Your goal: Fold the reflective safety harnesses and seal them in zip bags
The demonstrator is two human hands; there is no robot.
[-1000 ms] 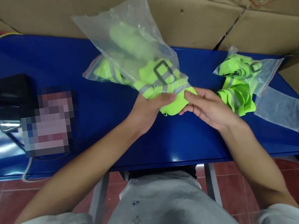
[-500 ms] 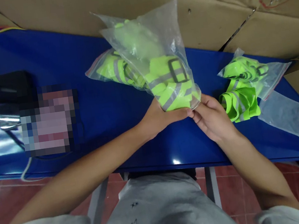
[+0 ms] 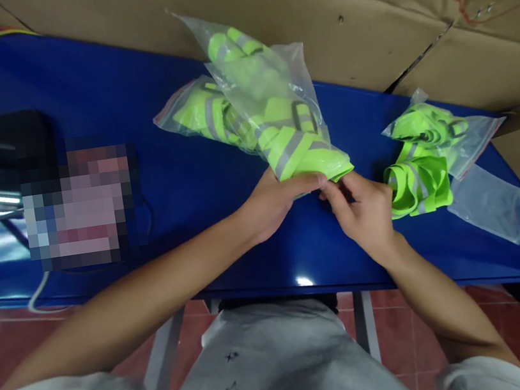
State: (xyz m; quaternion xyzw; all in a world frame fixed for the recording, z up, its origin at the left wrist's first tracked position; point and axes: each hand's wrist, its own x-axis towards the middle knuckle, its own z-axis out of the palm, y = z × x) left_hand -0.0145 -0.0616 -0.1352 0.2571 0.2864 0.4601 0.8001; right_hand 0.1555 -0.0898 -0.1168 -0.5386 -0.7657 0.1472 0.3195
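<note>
Fig. Two-handed hold on a fluorescent yellow-green fabric strap bundle with grey reflective bands and a black rectangular buckle [image 3: 290, 152]; slipping and snagging are the likely faults.

The bundle lies over the shiny blue table [image 3: 120, 92], within or beneath a clear plastic bag [image 3: 297, 67]; the bag's mouth cannot be made out. The left hand [image 3: 271, 206] is closed around the bundle's near left side, thumb along its edge. The right hand [image 3: 364, 212] bunches thumb and fingers at the near end; whether they pinch cloth or film is hidden. Should the left thumb slacken, the folds could spring loose; a hard pull could tear thin film caught on the buckle. The loose yellow-green strap coil [image 3: 418, 185] sits just beside the right hand, where a wrist could knock it.
</note>
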